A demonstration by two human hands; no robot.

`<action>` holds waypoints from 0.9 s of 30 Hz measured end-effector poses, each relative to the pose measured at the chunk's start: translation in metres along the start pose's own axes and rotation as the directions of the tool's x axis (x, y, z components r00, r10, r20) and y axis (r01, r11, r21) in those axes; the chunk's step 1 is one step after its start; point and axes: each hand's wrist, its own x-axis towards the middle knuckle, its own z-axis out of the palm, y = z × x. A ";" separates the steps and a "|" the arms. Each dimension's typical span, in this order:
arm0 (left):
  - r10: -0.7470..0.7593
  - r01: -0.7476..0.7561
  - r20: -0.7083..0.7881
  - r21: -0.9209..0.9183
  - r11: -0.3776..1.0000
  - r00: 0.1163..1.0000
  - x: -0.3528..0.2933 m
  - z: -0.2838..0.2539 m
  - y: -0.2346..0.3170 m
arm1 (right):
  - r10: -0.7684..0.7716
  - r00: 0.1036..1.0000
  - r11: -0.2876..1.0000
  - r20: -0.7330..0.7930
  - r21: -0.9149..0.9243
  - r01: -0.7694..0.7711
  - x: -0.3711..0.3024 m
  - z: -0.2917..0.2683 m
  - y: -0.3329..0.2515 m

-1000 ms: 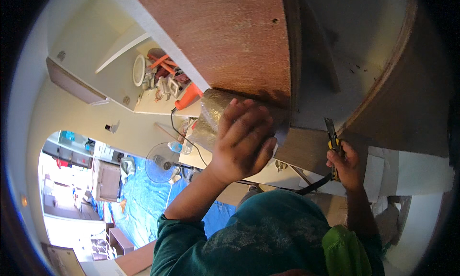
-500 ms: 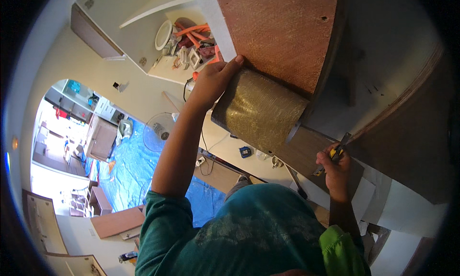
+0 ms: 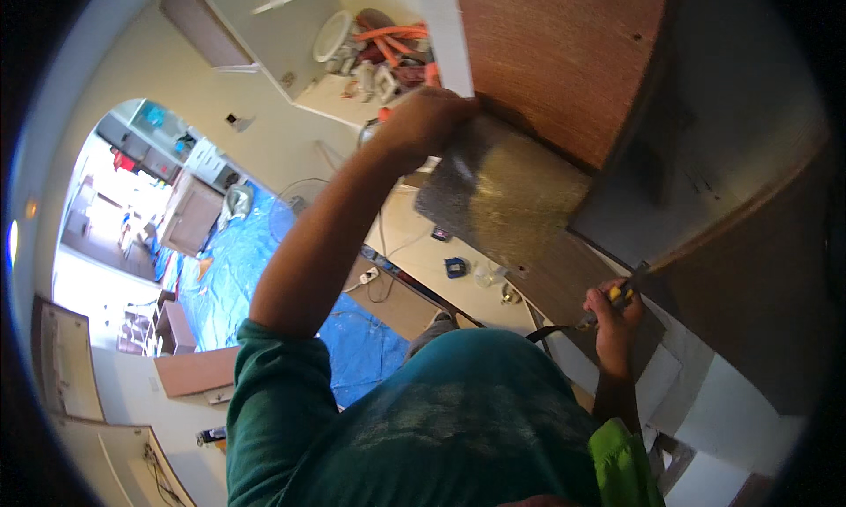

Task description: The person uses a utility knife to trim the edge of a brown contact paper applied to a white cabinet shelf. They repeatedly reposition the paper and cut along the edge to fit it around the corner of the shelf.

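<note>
My left hand (image 3: 432,124), arm reaching up, is closed at the upper left corner of a curved, glossy brown sheet (image 3: 529,190); some of its fingers are hidden. The sheet bends below the edge of a reddish-brown wooden panel (image 3: 555,58). Lower right, my right hand (image 3: 614,318) is closed around a yellow and black utility knife (image 3: 622,294), its metal end pointing up and right. The knife is apart from the sheet, beside a dark curved panel (image 3: 740,287).
A cabinet compartment (image 3: 339,93) holds orange pipes and a white ring. Below the sheet, a pale shelf (image 3: 414,243) bears a dark blue tape measure (image 3: 456,266) and a roll of clear tape (image 3: 485,275). A round fan (image 3: 286,212) stands by blue sheeting (image 3: 352,348) on the floor.
The view has shifted, so the scene sits further right. My left wrist has bent over the sheet's corner, hiding the thumb. A pale strip at the sheet's right edge no longer shows.
</note>
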 end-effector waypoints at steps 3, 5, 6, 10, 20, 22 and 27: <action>-0.033 0.038 -0.019 0.565 0.824 0.999 0.013 0.028 0.011 | 0.026 1.000 0.997 0.015 -0.077 -0.025 -0.003 -0.001 -0.004; -0.006 0.108 -0.233 0.429 0.897 0.972 0.012 0.058 0.002 | -0.020 1.000 0.994 0.012 -0.103 0.021 -0.007 -0.006 0.007; -0.147 0.224 -0.292 0.250 0.942 0.945 0.014 0.058 0.009 | -0.038 0.999 0.997 -0.009 -0.062 0.037 -0.007 -0.007 0.013; -0.551 0.424 -0.288 -0.399 0.813 0.784 0.000 0.043 0.046 | -0.066 0.997 0.990 0.050 -0.120 0.071 -0.002 -0.006 0.005; -0.578 0.414 -0.300 -0.463 0.784 0.759 -0.012 0.044 0.056 | -0.191 0.982 0.955 0.000 -0.233 0.186 0.017 -0.028 -0.037; -0.572 0.420 -0.317 -0.434 0.797 0.757 -0.013 0.045 0.055 | -0.354 0.934 0.862 0.048 -0.369 0.346 0.029 -0.049 -0.049; -0.587 0.449 -0.293 -0.421 0.788 0.755 -0.015 0.045 0.062 | -0.698 0.705 0.644 0.123 -0.323 0.694 0.050 -0.076 -0.097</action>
